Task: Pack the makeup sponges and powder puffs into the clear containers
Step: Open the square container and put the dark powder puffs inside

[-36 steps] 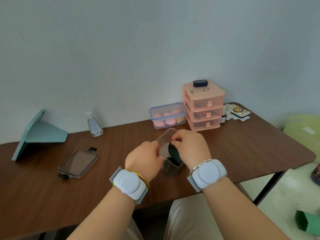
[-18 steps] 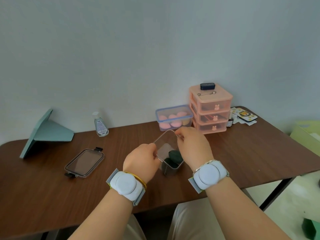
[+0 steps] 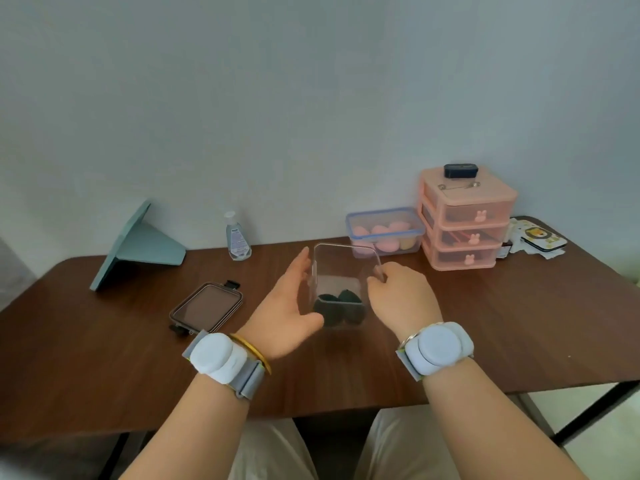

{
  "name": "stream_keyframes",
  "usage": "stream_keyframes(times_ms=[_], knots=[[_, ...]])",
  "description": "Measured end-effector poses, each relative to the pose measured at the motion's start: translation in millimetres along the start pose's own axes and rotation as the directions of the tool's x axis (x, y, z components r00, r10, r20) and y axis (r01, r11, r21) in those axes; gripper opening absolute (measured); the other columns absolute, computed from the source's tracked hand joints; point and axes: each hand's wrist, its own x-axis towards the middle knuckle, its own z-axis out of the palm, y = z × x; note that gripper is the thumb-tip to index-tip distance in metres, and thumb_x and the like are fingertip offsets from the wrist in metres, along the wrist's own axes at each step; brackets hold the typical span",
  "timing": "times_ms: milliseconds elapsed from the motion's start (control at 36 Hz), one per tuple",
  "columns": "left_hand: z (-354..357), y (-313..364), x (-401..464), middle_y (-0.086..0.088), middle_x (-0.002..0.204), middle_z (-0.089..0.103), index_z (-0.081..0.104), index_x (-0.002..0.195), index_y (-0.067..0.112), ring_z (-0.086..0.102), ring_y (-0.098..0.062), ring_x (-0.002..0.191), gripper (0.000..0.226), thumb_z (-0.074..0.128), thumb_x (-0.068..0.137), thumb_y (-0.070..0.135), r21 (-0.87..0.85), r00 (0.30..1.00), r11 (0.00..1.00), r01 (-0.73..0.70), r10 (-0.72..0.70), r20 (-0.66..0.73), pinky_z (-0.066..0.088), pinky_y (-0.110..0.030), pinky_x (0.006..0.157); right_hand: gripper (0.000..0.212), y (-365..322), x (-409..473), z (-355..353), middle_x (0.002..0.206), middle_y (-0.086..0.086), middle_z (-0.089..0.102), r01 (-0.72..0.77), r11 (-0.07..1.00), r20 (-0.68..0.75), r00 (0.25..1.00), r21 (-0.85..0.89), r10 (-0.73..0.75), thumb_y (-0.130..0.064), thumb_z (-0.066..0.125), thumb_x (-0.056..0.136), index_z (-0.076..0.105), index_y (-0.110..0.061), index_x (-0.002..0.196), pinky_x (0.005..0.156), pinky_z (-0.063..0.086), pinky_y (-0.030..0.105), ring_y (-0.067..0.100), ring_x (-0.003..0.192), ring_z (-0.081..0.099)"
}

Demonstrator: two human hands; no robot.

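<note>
A clear square container (image 3: pixel 341 268) stands upright on the brown table (image 3: pixel 519 323), with two dark makeup sponges (image 3: pixel 341 304) at its bottom. My left hand (image 3: pixel 287 313) lies open along its left wall, fingers straight and thumb at the front base. My right hand (image 3: pixel 401 299) is curled and pinches the container's right rim. At the back stands a blue-rimmed clear box (image 3: pixel 384 233) holding several pink sponges and a yellow one.
A dark-framed clear lid (image 3: pixel 207 308) lies flat to the left of my hands. A sanitiser bottle (image 3: pixel 237 239) and a teal stand (image 3: pixel 138 244) are at the back left. A pink drawer unit (image 3: pixel 467 223) and a patterned case (image 3: pixel 540 237) sit back right.
The container was tilted toward me with my right hand at a dark sponge. It now stands upright with the sponges at the bottom, and my left hand has opened along its side.
</note>
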Motion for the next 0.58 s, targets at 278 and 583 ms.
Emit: stream_keyframes(times_ms=[278,583], knots=[[-6.6,-15.9,-4.2,-0.002,0.154,0.035,-0.013,0.152,0.039,0.04,-0.017,0.138,0.13,0.083,0.065,0.054,-0.087,0.987,0.985,0.149,-0.154,-0.05,0.039,-0.033,0.108,0.051,-28.3,2.8,6.2,0.075,0.001,0.069,0.036,0.999,0.195,0.98,-0.032,-0.029,-0.048,0.026,0.1,0.062,-0.019,0.078,0.076,0.051,0.034,0.016,0.071,0.065],[-11.4,-41.4,-3.8,-0.001,0.136,0.057,0.038,0.144,0.018,0.061,-0.015,0.11,0.106,0.072,0.062,0.076,-0.338,0.922,0.872,0.354,-0.386,-0.03,0.051,-0.034,0.095,0.044,-41.7,-1.9,18.6,0.082,-0.012,0.058,0.154,0.988,0.219,0.964,0.012,-0.153,-0.061,0.026,0.097,0.057,-0.031,0.105,0.073,0.044,0.025,0.005,0.077,0.057]])
